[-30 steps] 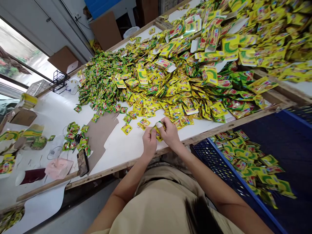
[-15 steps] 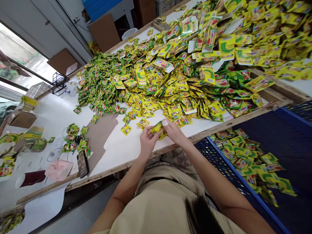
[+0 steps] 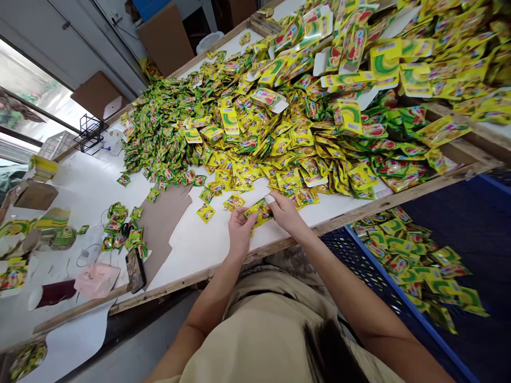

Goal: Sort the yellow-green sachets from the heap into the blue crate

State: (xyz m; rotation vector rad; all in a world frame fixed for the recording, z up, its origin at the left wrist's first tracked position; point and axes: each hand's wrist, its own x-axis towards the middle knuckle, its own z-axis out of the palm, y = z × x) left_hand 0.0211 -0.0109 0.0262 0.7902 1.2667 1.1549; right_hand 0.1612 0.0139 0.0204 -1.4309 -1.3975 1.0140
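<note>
Between my two hands, just above the table's front edge, is a yellow packet (image 3: 261, 211) with a printed front. My left hand (image 3: 240, 227) grips its left end between thumb and fingers. On the other end, my right hand (image 3: 284, 211) is closed with a white covering on one fingertip. A large heap of small yellow and green packets (image 3: 247, 133) spreads over the table right beyond my hands. A few loose yellow packets (image 3: 206, 212) lie on the white tabletop just left of my left hand.
A blue crate (image 3: 359, 255) holding more packets stands at the lower right below the wooden table edge (image 3: 191, 277). To the left are a phone (image 3: 136, 270), brown cardboard (image 3: 162, 218), scissors (image 3: 125, 230), a pink bag (image 3: 97, 280) and a jar (image 3: 63, 238).
My hands have drawn slightly apart, and the packet between them now lies flatter and more stretched out. The camera view has shifted a little.
</note>
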